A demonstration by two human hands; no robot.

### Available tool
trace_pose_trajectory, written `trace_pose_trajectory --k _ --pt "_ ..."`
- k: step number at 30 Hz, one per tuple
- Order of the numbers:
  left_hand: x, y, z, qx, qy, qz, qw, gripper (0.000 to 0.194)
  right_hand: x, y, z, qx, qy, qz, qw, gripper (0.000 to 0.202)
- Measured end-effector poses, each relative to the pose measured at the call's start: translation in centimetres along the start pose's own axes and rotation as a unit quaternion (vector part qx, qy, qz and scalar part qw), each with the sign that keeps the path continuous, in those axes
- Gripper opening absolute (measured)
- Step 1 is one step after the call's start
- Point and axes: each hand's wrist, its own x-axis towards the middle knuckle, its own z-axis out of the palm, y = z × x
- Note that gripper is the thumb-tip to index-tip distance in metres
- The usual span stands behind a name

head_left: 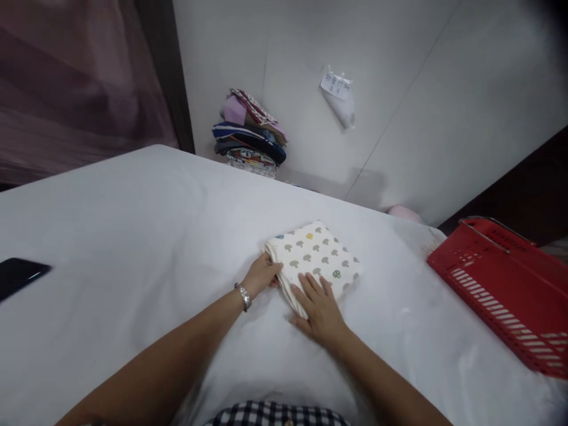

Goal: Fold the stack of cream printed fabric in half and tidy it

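Observation:
A folded cream cloth [326, 251] with a mushroom print in grey, yellow, green and blue lies on the white-covered table [155, 236]. Its layered edge faces left and toward me. My left hand [262, 273], with a metal watch [244, 297] on the wrist, pinches that edge, thumb on top and fingers partly hidden beneath. My right hand [320, 310] rests flat on the near part of the cloth, fingers spread and thumb off its near edge.
A red plastic basket [501, 284] with a metal handle stands at the right. A dark phone-like object [20, 277] lies at the left. Beyond the far edge are a stack of folded clothes [251, 133] and a plastic-wrapped item with a handwritten label [339, 97]. Pinkish fabric [80, 77] hangs upper left.

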Motion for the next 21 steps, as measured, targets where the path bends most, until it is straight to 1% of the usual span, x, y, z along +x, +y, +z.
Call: trace_pose_trajectory --k 3,8,12,16,18,20,21 --pt "-0.1 0.1 0.0 0.000 -0.002 -0.006 1.000 0.027 -1.0 -0.7 0.9 -0.015 0.025 -0.006 1.000 0.062" --pt "-0.1 0.2 -0.2 -0.012 -0.008 -0.023 1.000 0.025 -2.0 -1.1 1.3 -0.025 0.052 0.010 0.998 0.053" --pt "-0.2 0.3 -0.2 -0.026 -0.007 -0.039 0.999 0.028 -2.2 -1.5 1.5 -0.019 0.068 0.011 0.997 0.051" --pt "0.0 0.3 -0.5 -0.026 -0.033 -0.052 0.998 0.034 -2.1 -1.4 1.6 -0.012 0.080 0.007 0.997 0.048" --pt "0.4 0.2 -1.2 -0.004 -0.013 -0.045 0.999 0.037 -2.1 -1.4 1.6 -0.010 0.085 0.008 0.996 0.047" --pt "1.0 0.2 -2.4 0.031 0.043 -0.016 0.998 0.038 -2.1 -1.3 1.6 -0.006 0.085 0.006 0.996 0.046" --pt "1.2 0.3 -3.0 0.052 0.073 0.008 0.996 0.037 -2.2 -1.3 1.6 -0.004 0.084 0.005 0.996 0.045"
